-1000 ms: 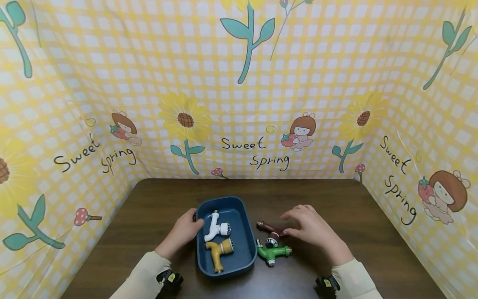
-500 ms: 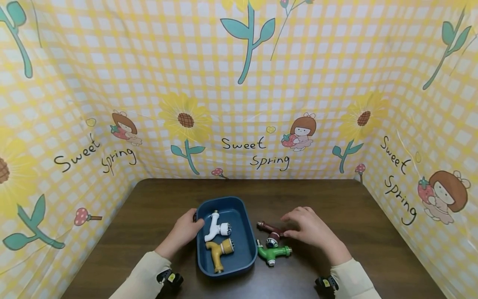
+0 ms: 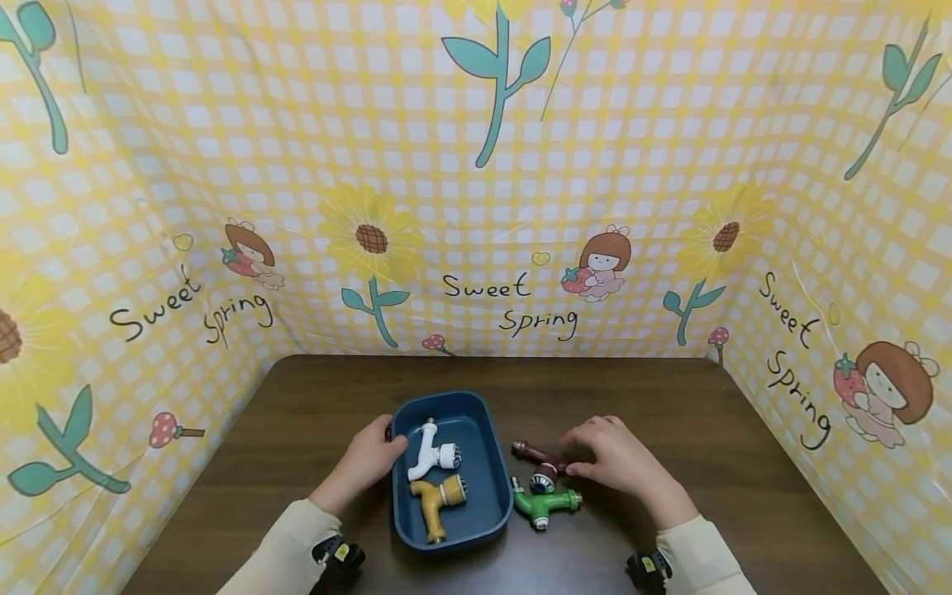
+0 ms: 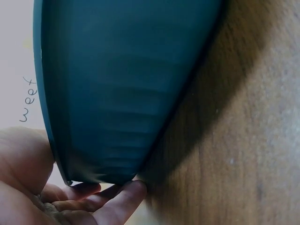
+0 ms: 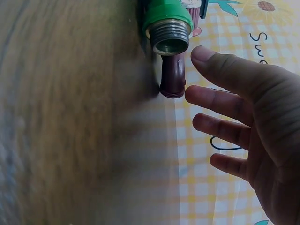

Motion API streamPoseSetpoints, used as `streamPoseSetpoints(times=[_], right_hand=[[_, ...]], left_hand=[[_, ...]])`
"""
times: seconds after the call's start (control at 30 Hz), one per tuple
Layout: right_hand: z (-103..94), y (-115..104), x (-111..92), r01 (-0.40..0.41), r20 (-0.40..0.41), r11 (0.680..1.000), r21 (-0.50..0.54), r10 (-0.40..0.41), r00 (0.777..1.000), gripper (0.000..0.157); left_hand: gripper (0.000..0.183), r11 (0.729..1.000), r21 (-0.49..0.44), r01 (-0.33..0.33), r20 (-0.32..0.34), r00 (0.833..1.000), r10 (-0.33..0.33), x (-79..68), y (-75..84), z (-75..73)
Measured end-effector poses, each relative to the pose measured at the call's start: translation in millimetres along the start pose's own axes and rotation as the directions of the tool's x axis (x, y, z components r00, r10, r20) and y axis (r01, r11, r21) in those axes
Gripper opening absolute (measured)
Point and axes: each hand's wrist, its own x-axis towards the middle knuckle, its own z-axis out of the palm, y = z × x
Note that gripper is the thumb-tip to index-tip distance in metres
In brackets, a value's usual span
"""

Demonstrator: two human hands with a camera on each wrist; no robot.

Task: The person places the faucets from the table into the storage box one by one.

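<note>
My left hand [image 3: 364,459] holds the left side of a blue tray [image 3: 487,413], thumb over the rim and fingers on the outside of the wall. In the tray lie a white tap [image 3: 426,454] and, nearer me, a yellow tap [image 3: 431,506]. Right of the tray, a dark red tap [image 3: 537,454] and a green tap [image 3: 545,502] lie close together on the table. My right hand [image 3: 606,454] is by the dark red tap's right end. In the right wrist view its thumb and fingers [image 5: 218,101] are apart, with nothing gripped between them.
The brown wooden table [image 3: 335,388] is walled on three sides by a yellow checked cloth [image 3: 476,207] printed with flowers. Both wrists wear black straps with small devices; one wrist device [image 3: 338,552] sits low beside the tray.
My right hand has lowered slightly toward me, staying at the dark red tap. The left hand, the tray and the taps have kept their places.
</note>
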Motion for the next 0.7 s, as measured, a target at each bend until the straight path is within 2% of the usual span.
streamPoseSetpoints(times=[0.23,0.7], right_hand=[[3.0,-0.1,0.7,0.006,0.022,1.000,-0.015,-0.006,1.000,0.033],[7.1,0.7,1.9,0.012,0.035,0.999,-0.034,-0.010,0.999,0.033]], left_hand=[[0.044,1.000,-0.016,0.011,0.018,1.000,-0.011,-1.0,0.8,-0.8],[0.044,1.000,-0.010,-0.002,-0.002,1.000,0.002,-1.0,0.2,-0.2]])
